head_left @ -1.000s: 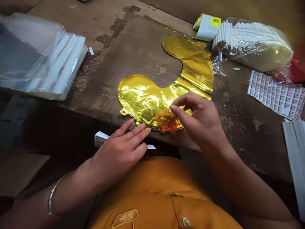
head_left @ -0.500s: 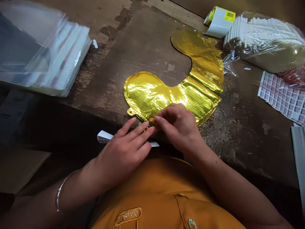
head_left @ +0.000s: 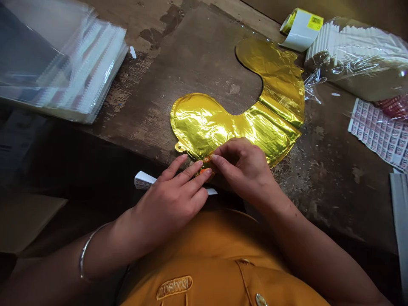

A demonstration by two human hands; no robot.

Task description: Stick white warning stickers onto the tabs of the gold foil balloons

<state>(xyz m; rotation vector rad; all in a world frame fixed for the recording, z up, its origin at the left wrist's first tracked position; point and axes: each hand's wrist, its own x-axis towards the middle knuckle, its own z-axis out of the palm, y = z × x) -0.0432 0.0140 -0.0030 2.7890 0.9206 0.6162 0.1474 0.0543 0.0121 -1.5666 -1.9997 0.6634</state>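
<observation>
A gold foil balloon (head_left: 204, 121), flat and curved, lies on the dark worktable with its near edge at the table's front. My right hand (head_left: 244, 170) pinches the balloon's near edge between thumb and index finger, beside a small orange round mark (head_left: 206, 160). My left hand (head_left: 178, 189) lies with its fingers stretched out, the tips on the same edge. Orange also shows at its fingertips; what exactly lies under them is hidden. A tab with a hole (head_left: 180, 146) sticks out at the balloon's lower left. Below my left hand, a folded white paper strip (head_left: 145, 180) is partly covered.
Stacked clear plastic bags (head_left: 95, 63) lie at the left. At the back right are a label roll (head_left: 299, 32) and a clear bag of white sticks (head_left: 357, 46). A sheet of small printed stickers (head_left: 379, 131) lies at the right, above a grey strip (head_left: 398, 212).
The whole view has shifted slightly, so things sit a little farther right. Both hands keep nearly the same place on the balloon's edge.
</observation>
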